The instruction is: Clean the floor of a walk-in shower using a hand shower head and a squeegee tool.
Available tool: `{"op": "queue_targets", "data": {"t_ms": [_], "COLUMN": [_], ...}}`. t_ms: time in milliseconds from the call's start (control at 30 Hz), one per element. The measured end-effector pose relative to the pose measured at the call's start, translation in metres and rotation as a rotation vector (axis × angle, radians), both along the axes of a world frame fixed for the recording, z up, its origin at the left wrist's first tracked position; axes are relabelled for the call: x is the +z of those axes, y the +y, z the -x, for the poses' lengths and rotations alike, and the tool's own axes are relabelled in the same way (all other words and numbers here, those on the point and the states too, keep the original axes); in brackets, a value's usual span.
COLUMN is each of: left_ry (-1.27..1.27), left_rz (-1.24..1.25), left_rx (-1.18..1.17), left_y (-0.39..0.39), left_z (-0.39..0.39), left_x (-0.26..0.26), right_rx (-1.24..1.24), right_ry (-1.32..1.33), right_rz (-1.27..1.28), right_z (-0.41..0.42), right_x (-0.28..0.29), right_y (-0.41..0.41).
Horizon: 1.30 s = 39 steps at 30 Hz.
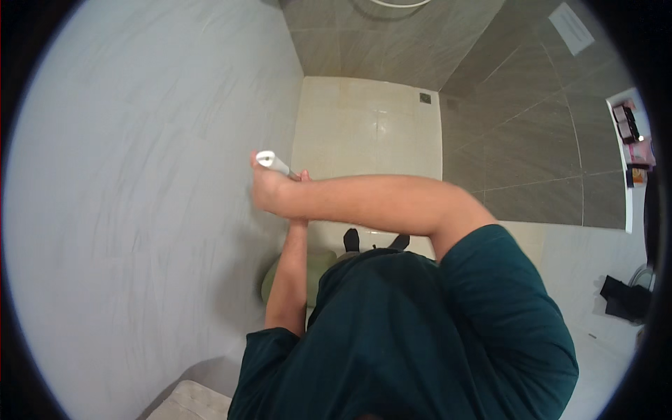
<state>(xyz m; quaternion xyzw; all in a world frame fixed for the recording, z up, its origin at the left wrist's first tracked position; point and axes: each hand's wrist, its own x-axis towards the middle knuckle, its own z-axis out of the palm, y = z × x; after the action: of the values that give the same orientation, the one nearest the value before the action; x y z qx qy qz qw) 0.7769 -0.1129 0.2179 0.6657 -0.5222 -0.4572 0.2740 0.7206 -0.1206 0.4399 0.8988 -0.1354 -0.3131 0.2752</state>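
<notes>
My right hand [272, 188] is near the pale wall on the left, with my forearm reaching across from the right. It is shut on the white end of a handle [274, 161] whose shaft continues down as a grey pole. My left hand [304, 176] lies mostly hidden beneath my right wrist; only some fingertips show beside the pole, so its grip cannot be made out. The pole's lower part and whatever it ends in are hidden by my arms.
A pale wall [131, 157] rises close on the left. Cream floor tiles [362, 126] with a square drain [424, 98] lie ahead, bounded by grey tiled walls [520, 142]. A green rounded object [273, 278] stands by my legs. Toiletries [626, 123] sit on a ledge at right.
</notes>
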Motion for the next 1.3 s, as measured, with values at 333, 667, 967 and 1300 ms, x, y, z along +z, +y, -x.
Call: {"op": "queue_targets", "data": {"t_ms": [333, 667, 967, 1300], "left_ry": [0.23, 0.31, -0.1, 0.056], "left_rz": [0.292, 0.198, 0.262, -0.245], "left_rx": [0.316, 0.73, 0.891, 1.017], "left_y": [0.02, -0.017, -0.002, 0.052], "left_z": [-0.147, -0.208, -0.208, -0.158], "left_x": [0.029, -0.028, -0.047, -0.1], "right_rx": [-0.269, -1.009, -1.418, -2.218], "right_ry": [-1.216, -1.256, -1.312, -2.346], "right_rz": [-0.41, -0.456, -0.508, -0.693], "right_z": [0.13, 0.255, 0.28, 0.39], "right_x": [0.006, -0.074, -0.11, -0.212], "right_y": [0.001, 0.022, 0.083, 0.249]}}
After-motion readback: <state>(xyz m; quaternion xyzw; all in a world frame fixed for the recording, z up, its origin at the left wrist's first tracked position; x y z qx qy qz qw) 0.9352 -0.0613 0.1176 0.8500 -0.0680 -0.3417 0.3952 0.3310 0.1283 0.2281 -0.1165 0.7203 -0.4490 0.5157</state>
